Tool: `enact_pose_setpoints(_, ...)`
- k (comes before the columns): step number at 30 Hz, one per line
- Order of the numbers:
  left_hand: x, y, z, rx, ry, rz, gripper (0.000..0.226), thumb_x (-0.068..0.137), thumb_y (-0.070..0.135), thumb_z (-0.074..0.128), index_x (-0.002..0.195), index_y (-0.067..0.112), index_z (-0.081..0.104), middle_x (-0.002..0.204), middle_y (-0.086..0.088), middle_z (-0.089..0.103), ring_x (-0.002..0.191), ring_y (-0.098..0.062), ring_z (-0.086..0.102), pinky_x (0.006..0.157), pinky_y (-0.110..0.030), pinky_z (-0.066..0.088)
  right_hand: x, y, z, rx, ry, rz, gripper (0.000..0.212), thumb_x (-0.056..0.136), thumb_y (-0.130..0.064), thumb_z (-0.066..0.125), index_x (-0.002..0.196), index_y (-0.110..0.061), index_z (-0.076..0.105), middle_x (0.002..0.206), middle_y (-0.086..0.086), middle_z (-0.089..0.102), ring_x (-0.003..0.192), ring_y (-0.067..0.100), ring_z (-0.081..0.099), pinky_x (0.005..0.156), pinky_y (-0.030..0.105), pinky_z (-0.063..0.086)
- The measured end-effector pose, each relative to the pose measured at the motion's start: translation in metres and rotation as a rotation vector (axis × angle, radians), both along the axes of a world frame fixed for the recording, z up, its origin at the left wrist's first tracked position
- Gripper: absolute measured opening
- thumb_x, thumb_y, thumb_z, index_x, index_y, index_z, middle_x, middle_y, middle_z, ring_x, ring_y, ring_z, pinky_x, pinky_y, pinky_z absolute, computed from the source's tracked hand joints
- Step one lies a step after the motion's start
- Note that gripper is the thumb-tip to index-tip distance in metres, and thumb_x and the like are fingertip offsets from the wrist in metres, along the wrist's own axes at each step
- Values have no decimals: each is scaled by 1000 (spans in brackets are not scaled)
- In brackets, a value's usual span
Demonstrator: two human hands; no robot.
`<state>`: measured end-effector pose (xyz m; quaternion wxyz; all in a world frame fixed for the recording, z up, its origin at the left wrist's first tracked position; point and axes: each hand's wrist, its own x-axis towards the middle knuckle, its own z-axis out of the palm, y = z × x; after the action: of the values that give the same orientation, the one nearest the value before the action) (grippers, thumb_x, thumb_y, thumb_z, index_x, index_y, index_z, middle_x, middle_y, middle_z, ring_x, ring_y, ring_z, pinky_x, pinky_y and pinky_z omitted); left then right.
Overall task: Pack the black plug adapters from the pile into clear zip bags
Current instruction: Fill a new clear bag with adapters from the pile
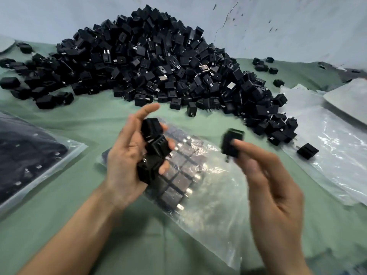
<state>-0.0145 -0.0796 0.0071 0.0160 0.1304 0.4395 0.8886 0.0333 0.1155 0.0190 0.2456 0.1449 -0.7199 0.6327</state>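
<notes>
Heaped behind: pile of black plug adapters [151, 62]. Flat in front: clear zip bag [210, 197], adapter rows inside. In left hand [127, 155], adapter stack [156, 147]; in right hand [274, 181], single adapter [231, 141].

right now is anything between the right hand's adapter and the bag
Nothing visible does. The adapter pinched by the right hand hangs by the clear part of the bag; the left hand, gripping other adapters, is off to the side.

One camera, worn on the person's head, looks forward and down across the green cloth [79, 124]. It sits close over the left hand [127, 153] and right hand [274, 185], whose forearms enter from the bottom edge. The pile of black plug adapters [151, 62] lies farther off, against the pale wall [297, 26] at the top. The wide lens bends the edges.
</notes>
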Motion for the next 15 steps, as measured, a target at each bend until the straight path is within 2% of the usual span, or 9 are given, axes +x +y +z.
enact_pose_setpoints(2, -3, -6, 0, 18, -11, 48, 43, 93, 54, 36, 123, 32, 56, 94, -3, 57, 74, -17, 58, 42, -22, 44, 5, 36, -17, 8, -29, -161, 23, 92, -16, 55, 98, -32, 71, 111, 7, 66, 107, 25, 63, 95, 25, 48)
enact_pose_setpoints(3, -4, -8, 0, 22, -18, 67, 43, 94, 54, 32, 123, 32, 56, 94, -3, 57, 73, -17, 58, 42, -22, 44, 7, 54, -27, 44, -62, -238, 26, 90, -9, 57, 93, -30, 71, 109, 10, 65, 104, 24, 64, 95, 23, 47)
enact_pose_setpoints(6, -4, -7, -1, 13, -26, 83, 43, 96, 53, 31, 124, 32, 56, 94, -4, 55, 72, -16, 57, 42, -21, 43, 15, 94, -52, 262, -137, -385, 45, 82, 12, 63, 89, -32, 68, 104, 10, 62, 91, 5, 62, 88, 13, 46)
enact_pose_setpoints(8, -3, -5, 0, 8, -27, 71, 44, 94, 54, 33, 125, 32, 55, 95, -5, 54, 73, -16, 57, 41, -21, 42, 21, 105, -62, 511, -94, -423, 33, 83, -1, 71, 88, -33, 67, 100, 7, 62, 92, -4, 57, 85, 12, 44)
enact_pose_setpoints(9, -3, -5, 0, 8, -30, 69, 44, 93, 54, 34, 126, 32, 55, 95, -5, 54, 73, -16, 56, 41, -21, 42, 23, 102, -63, 612, -68, -400, 17, 86, -14, 68, 87, -32, 69, 99, 5, 62, 94, -9, 54, 84, 7, 40)
enact_pose_setpoints(10, -3, -4, 0, 8, -33, 69, 44, 93, 54, 34, 126, 32, 56, 95, -5, 54, 72, -16, 57, 41, -21, 42, 24, 98, -62, 675, -64, -372, 13, 88, -26, 59, 87, -29, 72, 99, 5, 61, 96, -13, 51, 84, 2, 35)
enact_pose_setpoints(12, -2, -4, 0, 11, -42, 71, 44, 95, 53, 32, 126, 32, 56, 95, -5, 54, 72, -16, 57, 41, -21, 42, 20, 86, -61, 729, -29, -318, 30, 92, -36, 49, 89, -22, 75, 100, 7, 61, 95, -12, 51, 84, -2, 32)
enact_pose_setpoints(13, -2, -4, 0, 11, -46, 73, 44, 96, 53, 31, 127, 32, 56, 95, -5, 55, 72, -16, 57, 41, -21, 42, 16, 81, -58, 740, -15, -291, 27, 93, -29, 51, 89, -18, 76, 101, 9, 62, 92, -7, 53, 83, -1, 33)
enact_pose_setpoints(15, -2, -3, 0, 9, -55, 74, 44, 96, 53, 32, 126, 33, 56, 96, -5, 55, 73, -16, 57, 41, -21, 42, 5, 70, -55, 793, 0, -277, 16, 82, -5, 68, 91, -14, 77, 102, 11, 65, 88, 3, 59, 80, 2, 37)
